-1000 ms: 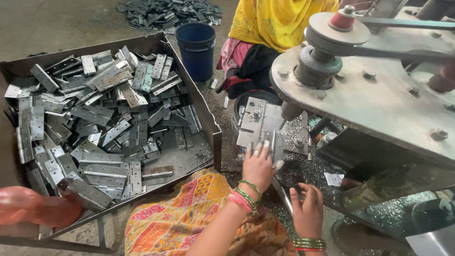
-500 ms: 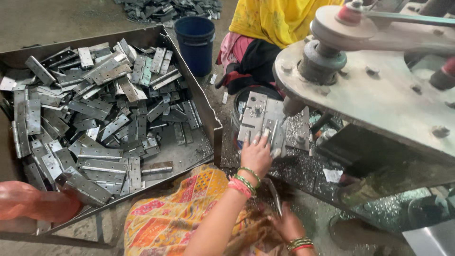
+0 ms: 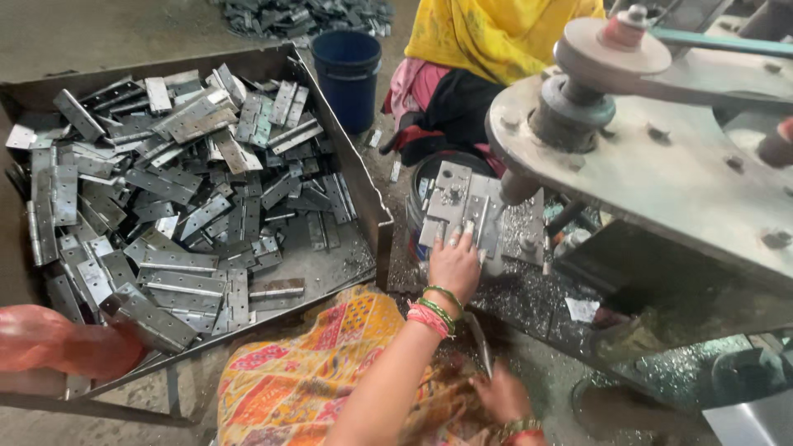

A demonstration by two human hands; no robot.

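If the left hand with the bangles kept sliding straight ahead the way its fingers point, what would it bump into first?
The left hand already rests on the grey metal plate on the machine bed. Straight on, its fingers would probably meet the round spindle above that plate first, though depth is hard to judge.

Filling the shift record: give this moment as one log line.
left hand: fingers on metal plate under drill spindle | right hand: low at lap, contents unclear | tray of hinges: at left

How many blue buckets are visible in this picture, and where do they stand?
1. The blue bucket stands on the floor at the far corner of the metal tray, beside a seated person. Others may be hidden behind the machine.
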